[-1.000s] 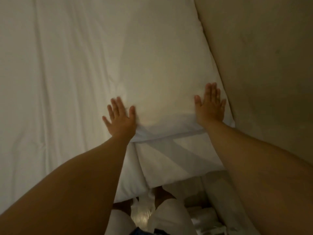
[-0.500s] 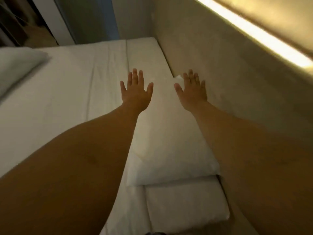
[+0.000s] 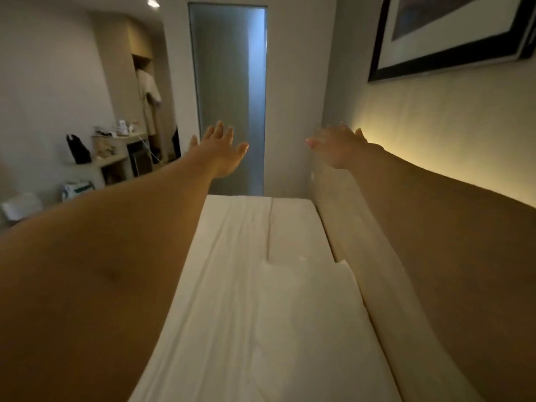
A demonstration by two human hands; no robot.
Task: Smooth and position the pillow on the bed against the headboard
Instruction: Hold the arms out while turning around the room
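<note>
Both hands have lifted off the pillow (image 3: 304, 314) since half a second ago and now sit in mid-air, arms stretched forward. Left hand (image 3: 222, 152): fingers (image 3: 217, 130) spread apart, palm down, touching nothing. Right hand (image 3: 336, 147): fingers loosely apart, blurred, empty, near the headboard (image 3: 362, 236) but contact can't be confirmed. Pillow lies flat on the bed (image 3: 232, 227), long edge against the headboard. Shelf unit (image 3: 116, 158) at far left holds small items, too small to identify.
</note>
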